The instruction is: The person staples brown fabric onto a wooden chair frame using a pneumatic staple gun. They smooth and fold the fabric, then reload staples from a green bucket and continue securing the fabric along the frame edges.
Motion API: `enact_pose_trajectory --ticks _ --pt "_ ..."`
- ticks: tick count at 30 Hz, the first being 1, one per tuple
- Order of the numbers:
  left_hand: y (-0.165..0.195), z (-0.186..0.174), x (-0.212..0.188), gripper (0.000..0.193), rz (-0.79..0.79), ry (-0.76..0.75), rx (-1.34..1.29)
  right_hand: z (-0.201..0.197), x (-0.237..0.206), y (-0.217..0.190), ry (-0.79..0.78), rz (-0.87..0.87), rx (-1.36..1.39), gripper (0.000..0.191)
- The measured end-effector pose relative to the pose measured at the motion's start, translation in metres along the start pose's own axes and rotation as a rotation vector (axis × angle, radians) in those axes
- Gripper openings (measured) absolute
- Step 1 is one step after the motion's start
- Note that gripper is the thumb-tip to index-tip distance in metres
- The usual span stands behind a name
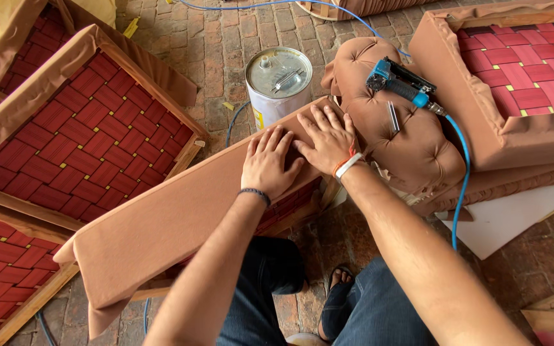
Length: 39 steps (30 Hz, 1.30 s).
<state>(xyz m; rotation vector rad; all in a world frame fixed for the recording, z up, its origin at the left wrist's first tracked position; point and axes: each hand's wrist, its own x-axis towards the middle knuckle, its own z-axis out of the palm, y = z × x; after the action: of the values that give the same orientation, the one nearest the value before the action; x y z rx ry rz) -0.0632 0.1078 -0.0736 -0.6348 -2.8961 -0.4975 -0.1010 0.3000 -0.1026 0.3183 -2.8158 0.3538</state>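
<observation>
Both of my hands lie flat on a long panel covered in brown fabric, which slants across the frame from lower left to upper right. My left hand presses the fabric with fingers spread, and it wears a dark bracelet. My right hand rests just beyond it near the panel's upper end, also spread, with orange and white bands at the wrist. Neither hand holds anything. A blue pneumatic staple gun lies on a tufted brown cushion to the right of my right hand.
A metal can stands on the brick floor behind the panel. Wooden seat frames with red woven webbing lie at left, another at right. A blue air hose trails from the gun. A white board lies at right.
</observation>
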Motion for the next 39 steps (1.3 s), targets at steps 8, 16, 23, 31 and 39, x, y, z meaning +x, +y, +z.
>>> enact_pose_trajectory --ticks 8,16,23,31,39 --pt "-0.02 -0.02 -0.1 0.083 -0.058 -0.102 0.105 -0.015 0.0 -0.013 -0.159 0.06 -0.033 0.076" --pt "-0.095 -0.077 -0.183 0.078 -0.303 -0.169 0.203 -0.022 -0.012 -0.06 -0.263 0.17 -0.103 0.077" --pt "-0.096 -0.064 -0.188 0.08 -0.341 -0.029 0.27 0.017 -0.071 -0.18 -0.193 -0.145 -0.069 0.08" --pt "-0.103 -0.06 -0.196 0.081 -0.302 -0.018 0.274 0.011 -0.083 -0.196 -0.143 -0.165 0.016 0.073" --pt "-0.107 -0.069 -0.165 0.079 -0.255 -0.137 0.232 0.014 -0.082 -0.199 -0.119 -0.155 0.019 0.068"
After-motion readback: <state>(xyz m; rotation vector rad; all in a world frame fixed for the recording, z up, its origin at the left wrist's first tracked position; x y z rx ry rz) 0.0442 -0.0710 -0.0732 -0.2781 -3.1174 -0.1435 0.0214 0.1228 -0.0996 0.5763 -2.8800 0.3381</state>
